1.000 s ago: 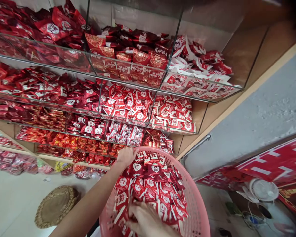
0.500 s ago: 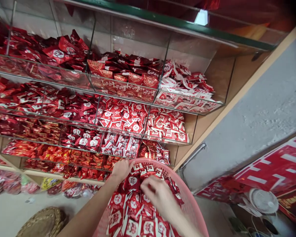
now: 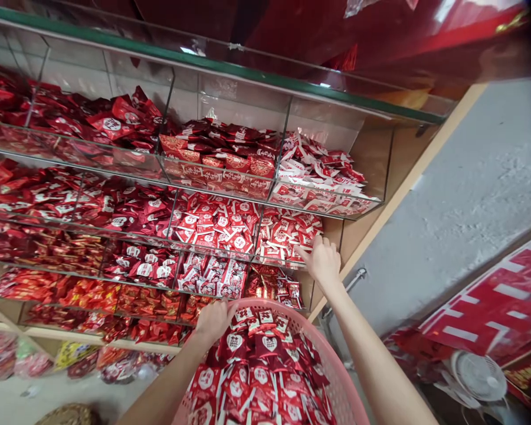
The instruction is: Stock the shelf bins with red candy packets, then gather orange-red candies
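My left hand (image 3: 214, 320) grips the far rim of a pink plastic basket (image 3: 336, 383) heaped with small red and white candy packets (image 3: 256, 372). My right hand (image 3: 322, 260) is raised to the second glass shelf, at the right-hand compartment of red and white packets (image 3: 292, 230). Its fingers are curled and pressed against the packets there; whether they hold one is hidden. The basket sits just below the lower shelves.
Tiered glass shelves (image 3: 230, 189) with dividers hold piles of red packets across several rows. A wooden side panel (image 3: 407, 183) and grey wall (image 3: 478, 189) bound them on the right. A white fan (image 3: 478, 372) and red boxes (image 3: 491, 301) lie lower right.
My right hand has left the basket and risen to the second shelf's right compartment. The view has tilted upward; my left hand stays on the basket rim.
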`<state>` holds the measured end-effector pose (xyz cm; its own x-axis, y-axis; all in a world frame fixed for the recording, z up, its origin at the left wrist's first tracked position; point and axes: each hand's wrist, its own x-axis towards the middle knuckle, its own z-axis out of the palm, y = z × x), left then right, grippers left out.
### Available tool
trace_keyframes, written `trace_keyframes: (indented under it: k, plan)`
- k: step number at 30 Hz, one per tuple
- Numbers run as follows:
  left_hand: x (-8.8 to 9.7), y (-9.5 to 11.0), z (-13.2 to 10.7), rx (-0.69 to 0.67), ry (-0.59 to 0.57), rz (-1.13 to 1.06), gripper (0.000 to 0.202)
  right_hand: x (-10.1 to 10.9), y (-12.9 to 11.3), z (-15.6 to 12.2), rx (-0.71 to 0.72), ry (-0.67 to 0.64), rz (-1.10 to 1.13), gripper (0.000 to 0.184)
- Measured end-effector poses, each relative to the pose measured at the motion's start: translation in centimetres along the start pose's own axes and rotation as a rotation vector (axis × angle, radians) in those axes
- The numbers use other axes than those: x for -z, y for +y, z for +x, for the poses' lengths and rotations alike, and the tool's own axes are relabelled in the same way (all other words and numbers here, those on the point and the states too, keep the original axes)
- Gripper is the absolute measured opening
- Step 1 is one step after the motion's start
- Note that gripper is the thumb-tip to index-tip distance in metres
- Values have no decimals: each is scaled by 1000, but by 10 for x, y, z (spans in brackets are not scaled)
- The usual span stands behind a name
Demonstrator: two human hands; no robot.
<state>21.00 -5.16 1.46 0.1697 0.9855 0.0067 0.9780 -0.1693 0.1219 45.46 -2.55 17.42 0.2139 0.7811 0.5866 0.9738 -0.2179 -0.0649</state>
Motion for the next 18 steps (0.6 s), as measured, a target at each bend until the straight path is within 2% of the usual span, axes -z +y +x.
trace_keyframes:
  k: [4,11,18]
  plan:
    - [0,1,-1,19,-14,-14,58,0,-3,1,24,10,-25,40]
    - [2,2,-1,26,-36,-24,58,2,11,-3,110,41,-38,29]
    - [2,2,-1,15,-37,-8,59,10,21,-3,187,47,-99,30]
